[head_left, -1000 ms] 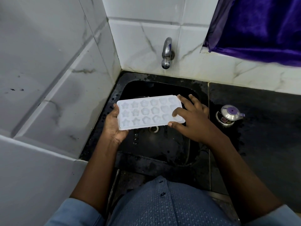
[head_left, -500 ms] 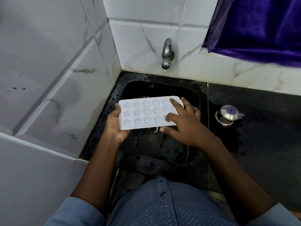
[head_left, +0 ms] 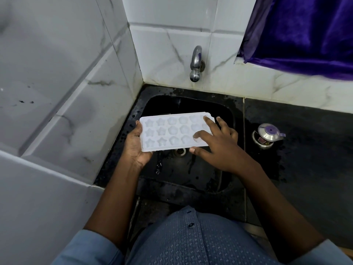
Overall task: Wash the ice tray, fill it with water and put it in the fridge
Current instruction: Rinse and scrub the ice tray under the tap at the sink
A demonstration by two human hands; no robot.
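A white ice tray is held flat over the black sink, cells facing up.

The left hand grips the tray's left end from underneath, thumb hooked on the edge; I cannot see its other fingers. The right hand rests on the right end, its fingers spread across the cells. A dry metal tap sticks out of the wall behind the sink. A small steel pot stands on the wet black desk right of the sink.
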